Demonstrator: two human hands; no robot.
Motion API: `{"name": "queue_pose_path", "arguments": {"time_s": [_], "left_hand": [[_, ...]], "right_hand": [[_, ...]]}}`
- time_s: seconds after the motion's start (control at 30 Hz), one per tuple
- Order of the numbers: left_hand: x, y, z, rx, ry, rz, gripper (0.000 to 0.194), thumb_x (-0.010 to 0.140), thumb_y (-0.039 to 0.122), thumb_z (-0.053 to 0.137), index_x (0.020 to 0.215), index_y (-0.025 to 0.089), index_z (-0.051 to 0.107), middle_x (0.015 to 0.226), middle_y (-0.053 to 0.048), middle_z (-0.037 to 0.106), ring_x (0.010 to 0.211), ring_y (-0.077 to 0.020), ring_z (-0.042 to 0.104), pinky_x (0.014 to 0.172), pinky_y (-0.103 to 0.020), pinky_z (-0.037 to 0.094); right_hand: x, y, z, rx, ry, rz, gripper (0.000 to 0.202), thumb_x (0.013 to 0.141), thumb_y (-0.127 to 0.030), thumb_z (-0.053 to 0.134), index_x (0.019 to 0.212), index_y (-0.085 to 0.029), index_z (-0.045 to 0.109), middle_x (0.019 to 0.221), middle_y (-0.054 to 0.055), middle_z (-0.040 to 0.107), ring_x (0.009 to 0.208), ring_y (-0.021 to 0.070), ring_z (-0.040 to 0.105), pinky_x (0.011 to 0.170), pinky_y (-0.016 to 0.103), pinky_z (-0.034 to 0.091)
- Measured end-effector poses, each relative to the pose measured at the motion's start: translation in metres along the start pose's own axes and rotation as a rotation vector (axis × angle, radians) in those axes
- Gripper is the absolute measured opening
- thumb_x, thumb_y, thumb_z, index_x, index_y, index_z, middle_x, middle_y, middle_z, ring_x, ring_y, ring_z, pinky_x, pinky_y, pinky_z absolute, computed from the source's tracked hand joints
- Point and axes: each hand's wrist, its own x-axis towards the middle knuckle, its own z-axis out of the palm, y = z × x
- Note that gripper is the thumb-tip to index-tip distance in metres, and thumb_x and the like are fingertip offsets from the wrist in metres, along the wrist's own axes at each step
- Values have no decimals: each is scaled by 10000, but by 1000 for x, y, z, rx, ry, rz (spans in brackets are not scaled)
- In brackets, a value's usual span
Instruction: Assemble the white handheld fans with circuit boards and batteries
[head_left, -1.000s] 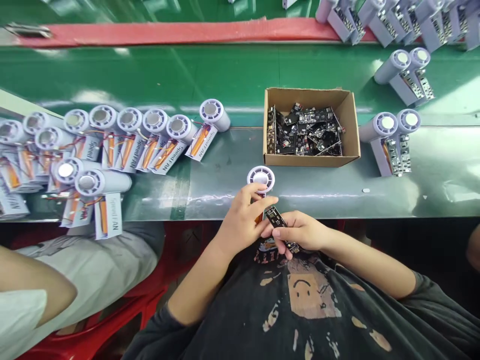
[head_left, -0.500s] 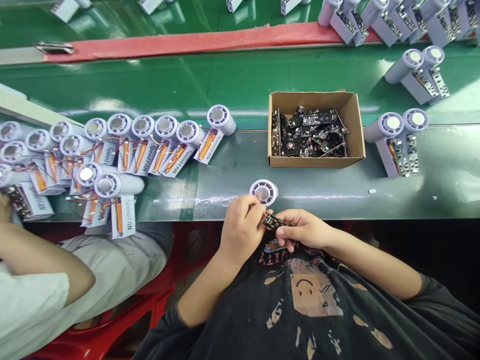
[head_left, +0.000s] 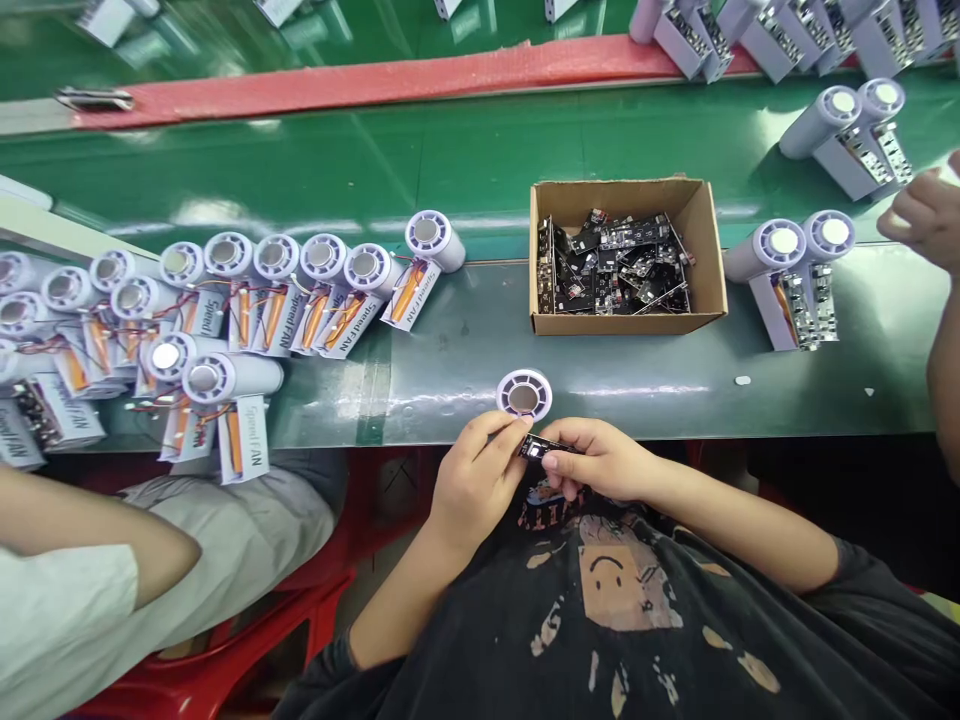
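Close to the bench's near edge, my right hand (head_left: 604, 458) is closed on a small black circuit board (head_left: 537, 447), thumb on top and fingers beneath. My left hand (head_left: 480, 470) pinches at the board's left end; its fingertips hide what lies between them. Just beyond those fingers is a pale lilac handheld fan (head_left: 524, 395), its round slotted end with a silver centre facing up. The rest of that fan is covered by my hands.
An open cardboard box (head_left: 630, 324) holds several black circuit boards. Many fans (head_left: 435, 240) with orange batteries crowd the left; fans with boards (head_left: 780, 245) stand right. A co-worker's arm (head_left: 90, 520) is at left, another person's hand (head_left: 926, 215) at right. A red strip (head_left: 337, 90) crosses behind.
The circuit board has tilted in my fingers, and my hands have shifted only slightly. Another person's hand has come into view at the right edge. The co-worker's hand at left has left the view.
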Motion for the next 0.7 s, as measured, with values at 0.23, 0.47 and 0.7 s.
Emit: {"name": "queue_pose_path", "arguments": {"time_s": [0.23, 0.47, 0.7], "left_hand": [[1, -1, 9, 230, 95, -4, 101, 906, 218, 614, 996, 172, 615, 843, -49, 643, 739, -191, 607, 680, -322, 500], [12, 0, 11, 219, 74, 38, 35, 914, 172, 610, 902, 152, 637, 774, -43, 675, 658, -161, 630, 593, -272, 480], [6, -3, -9, -91, -98, -51, 177, 936, 108, 554, 1038, 175, 682, 989, -43, 730, 888, -148, 690, 812, -251, 557]], "right_hand": [[3, 1, 2, 89, 3, -11, 433, 777, -560, 736, 874, -171, 574, 666, -57, 605, 503, 38, 536, 486, 169, 426], [4, 1, 6, 72, -34, -39, 449, 805, -591, 690, 798, -168, 543, 656, -40, 610, 505, 46, 546, 490, 180, 422], [3, 5, 2, 34, 2, -37, 406, 810, -558, 687, 805, -167, 576, 618, -49, 590, 489, 51, 515, 482, 188, 395]]}}
